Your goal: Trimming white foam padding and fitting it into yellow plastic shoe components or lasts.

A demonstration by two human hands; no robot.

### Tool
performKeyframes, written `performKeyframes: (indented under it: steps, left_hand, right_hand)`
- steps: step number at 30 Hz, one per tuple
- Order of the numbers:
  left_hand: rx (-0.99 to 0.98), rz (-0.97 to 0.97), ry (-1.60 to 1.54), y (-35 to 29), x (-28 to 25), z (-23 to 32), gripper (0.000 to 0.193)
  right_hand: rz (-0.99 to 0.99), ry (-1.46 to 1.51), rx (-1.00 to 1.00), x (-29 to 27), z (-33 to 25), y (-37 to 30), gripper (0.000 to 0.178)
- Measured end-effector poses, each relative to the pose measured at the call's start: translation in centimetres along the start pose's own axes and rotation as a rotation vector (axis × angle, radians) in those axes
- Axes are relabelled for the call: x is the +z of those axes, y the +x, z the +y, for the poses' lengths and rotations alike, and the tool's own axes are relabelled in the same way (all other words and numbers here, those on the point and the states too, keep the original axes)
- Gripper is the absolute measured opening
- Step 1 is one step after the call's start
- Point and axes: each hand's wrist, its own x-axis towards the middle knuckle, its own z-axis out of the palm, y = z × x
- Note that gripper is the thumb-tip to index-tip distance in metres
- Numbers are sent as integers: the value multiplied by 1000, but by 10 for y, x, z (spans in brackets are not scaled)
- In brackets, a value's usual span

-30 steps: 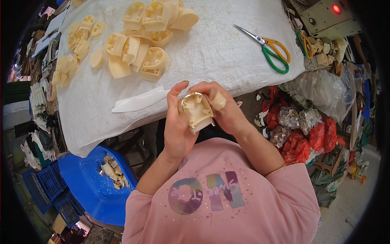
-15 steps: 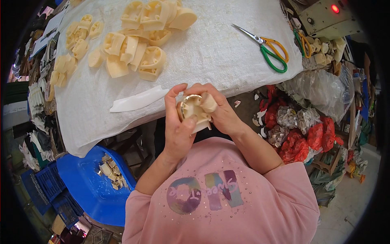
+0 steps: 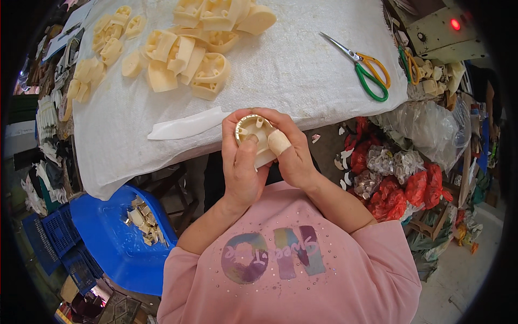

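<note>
Pressing into a hollow cream piece (image 3: 263, 139) with both thumbs looks like the step in hand in the head view, the only one there is: the left hand (image 3: 240, 171) and the right hand (image 3: 295, 162) are closed around it from either side, fingers curled behind, the left thumb laid inside the hollow and the right thumb, wrapped in a pale cover (image 3: 278, 141), over its right edge. The piece is held up just by the near edge of the bench (image 3: 280, 70), beyond the pink shirt (image 3: 288, 216). Judging from this hold, the next move calls for firm, even thumb pressure, with the fingers behind bracing the piece; exactly where they press is hidden. As for its looks, the piece is rounded at the far end, with a shiny, gold-toned rim (image 3: 242, 125) along the curve, small pegs standing inside and a straighter end toward the person; the hands cover much of its outside. Similar plain pieces (image 3: 210, 75) lie on the bench, with no such rim that I can see
</note>
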Motion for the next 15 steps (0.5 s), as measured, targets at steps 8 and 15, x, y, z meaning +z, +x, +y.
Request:
performKeyframes:
  steps: [8,15]
  left_hand:
    - [-121,-311,-299,9,-14,15,68]
    - [-95,-59,-93,3,-9,9,58]
  right_hand:
    - [-115,479,307,-18,15,2,63]
    - [-39,119,69,-1,-1,2,45]
